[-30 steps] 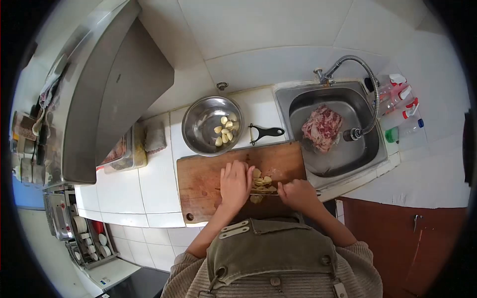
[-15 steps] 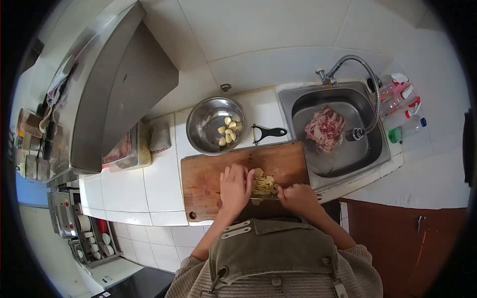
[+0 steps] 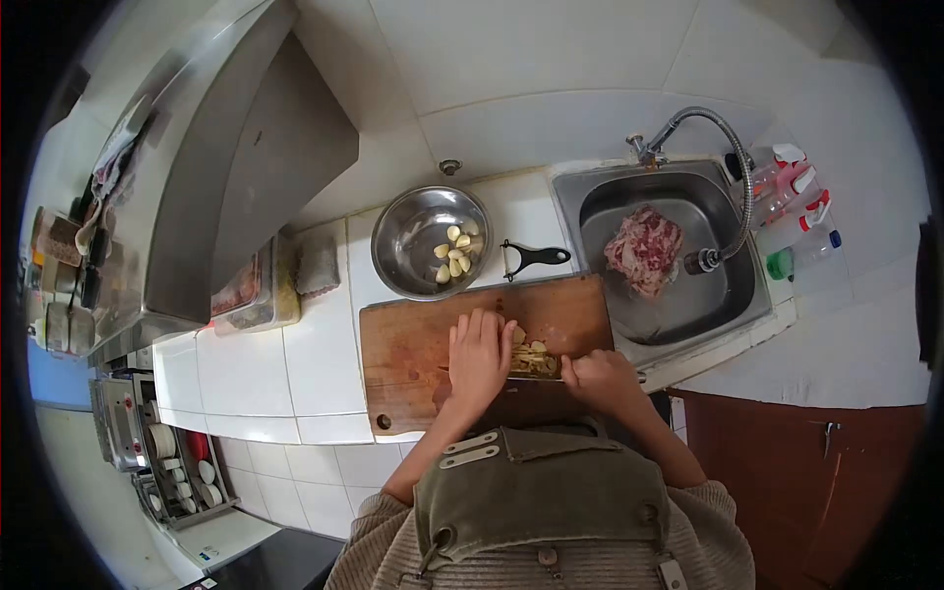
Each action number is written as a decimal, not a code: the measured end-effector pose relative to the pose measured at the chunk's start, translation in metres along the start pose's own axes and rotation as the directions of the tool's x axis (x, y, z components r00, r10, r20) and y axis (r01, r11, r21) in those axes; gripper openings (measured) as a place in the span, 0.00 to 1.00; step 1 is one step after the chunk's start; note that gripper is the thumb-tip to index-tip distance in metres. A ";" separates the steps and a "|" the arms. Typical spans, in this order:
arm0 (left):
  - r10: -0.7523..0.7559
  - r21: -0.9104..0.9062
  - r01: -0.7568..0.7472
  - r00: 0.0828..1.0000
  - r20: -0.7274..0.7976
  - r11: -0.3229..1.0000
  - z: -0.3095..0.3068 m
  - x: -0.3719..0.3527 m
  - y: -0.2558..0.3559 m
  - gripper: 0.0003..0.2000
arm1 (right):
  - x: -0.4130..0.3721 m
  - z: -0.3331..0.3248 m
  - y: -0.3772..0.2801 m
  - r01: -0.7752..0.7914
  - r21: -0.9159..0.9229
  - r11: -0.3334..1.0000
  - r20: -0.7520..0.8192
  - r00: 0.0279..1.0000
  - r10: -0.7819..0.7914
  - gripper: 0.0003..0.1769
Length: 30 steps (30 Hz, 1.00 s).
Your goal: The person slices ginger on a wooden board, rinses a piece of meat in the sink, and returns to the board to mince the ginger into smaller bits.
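Observation:
Pale yellow slices and strips, apparently ginger [image 3: 534, 360], lie on a wooden cutting board [image 3: 403, 344]. My right hand [image 3: 602, 382] is closed around the handle of a knife [image 3: 641, 378], whose end sticks out to the right. Its blade lies along the near side of the pieces, partly hidden between my hands. My left hand [image 3: 479, 356] rests on the board left of the pieces, fingers stretched out and thumb apart. Behind the board stands a steel bowl [image 3: 403, 251] with several peeled garlic cloves [image 3: 455, 258]. A black-handled peeler [image 3: 539, 257] lies beside it.
To the right, a steel sink [image 3: 713, 305] holds a heap of raw meat [image 3: 644, 251] beneath a flexible tap [image 3: 742, 206]. Spray bottles [image 3: 792, 197] stand past it. At left are a plastic container [image 3: 270, 300], a grey cloth-like item [image 3: 317, 265] and an overhanging range hood [image 3: 265, 167].
Both hands have shifted slightly to the right across the board, the knife with them. The camera view has moved a little too.

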<state>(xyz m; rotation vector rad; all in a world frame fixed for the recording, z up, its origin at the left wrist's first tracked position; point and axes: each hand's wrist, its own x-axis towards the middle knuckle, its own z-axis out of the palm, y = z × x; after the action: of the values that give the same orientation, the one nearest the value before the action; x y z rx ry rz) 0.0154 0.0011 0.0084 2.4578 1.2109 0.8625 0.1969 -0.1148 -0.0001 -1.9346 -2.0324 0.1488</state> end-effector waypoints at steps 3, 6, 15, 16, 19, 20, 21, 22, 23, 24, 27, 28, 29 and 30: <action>0.045 0.008 -0.045 0.998 -0.036 0.999 0.000 0.002 -0.002 0.08 | 0.004 0.002 0.000 0.037 -0.033 0.999 -0.087 0.995 -0.039 0.23; 0.035 0.037 -0.034 0.999 -0.008 0.999 0.014 0.003 -0.013 0.08 | 0.003 0.024 0.005 0.044 -0.047 0.998 -0.136 0.989 -0.050 0.23; 0.040 -0.001 -0.040 0.995 -0.094 0.999 0.006 0.001 -0.016 0.08 | -0.001 0.018 -0.009 0.025 -0.016 1.000 0.000 1.000 -0.025 0.22; 0.038 -0.001 -0.039 0.993 -0.109 0.999 0.009 0.000 -0.018 0.08 | 0.004 0.019 -0.007 0.005 -0.009 1.000 -0.009 1.000 -0.005 0.22; 0.041 -0.030 -0.045 0.991 -0.130 0.999 0.001 0.001 -0.014 0.08 | 0.008 0.008 -0.009 0.031 0.007 1.000 -0.059 0.998 -0.030 0.22; 0.027 -0.015 -0.030 0.990 -0.140 0.999 0.002 0.001 -0.015 0.08 | 0.011 0.011 -0.007 0.034 0.004 0.999 -0.058 0.998 -0.034 0.22; 0.014 0.000 -0.014 0.989 -0.145 1.000 0.003 0.000 -0.016 0.08 | 0.012 0.019 -0.005 0.009 0.003 1.000 -0.041 0.999 -0.009 0.23; 0.010 0.000 -0.010 0.990 -0.139 1.000 0.005 0.000 -0.018 0.08 | 0.011 0.025 -0.005 -0.018 0.005 1.000 -0.021 1.000 0.018 0.23; 0.029 0.019 -0.027 0.993 -0.116 0.999 0.006 0.003 -0.020 0.08 | 0.010 0.027 -0.004 -0.020 0.008 1.000 -0.015 1.000 0.020 0.23; 0.049 0.039 -0.046 0.994 -0.098 0.998 0.007 0.008 -0.021 0.07 | 0.012 0.028 -0.001 0.000 0.025 1.000 -0.017 1.000 0.000 0.23; 0.075 0.014 -0.074 0.990 -0.121 0.997 -0.005 0.012 -0.010 0.07 | 0.010 0.015 -0.002 0.036 -0.009 0.999 -0.075 0.997 -0.036 0.23; 0.058 0.005 -0.057 0.989 -0.139 0.998 -0.006 0.012 -0.008 0.07 | 0.008 0.010 -0.003 0.047 -0.057 0.997 -0.118 0.992 -0.054 0.23; 0.055 0.002 -0.055 0.990 -0.133 0.998 0.002 0.012 -0.011 0.07 | 0.010 0.013 -0.001 0.043 -0.056 0.997 -0.112 0.992 -0.049 0.23; 0.039 0.001 -0.039 0.994 -0.099 0.999 0.013 0.012 -0.018 0.07 | 0.014 0.019 0.002 -0.023 -0.009 1.000 -0.034 0.999 0.023 0.24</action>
<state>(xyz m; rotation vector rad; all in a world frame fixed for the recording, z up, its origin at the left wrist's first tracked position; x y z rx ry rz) 0.0180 0.0215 -0.0060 2.4719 1.1982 1.0062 0.1928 -0.0982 -0.0167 -1.9536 -1.9932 0.1105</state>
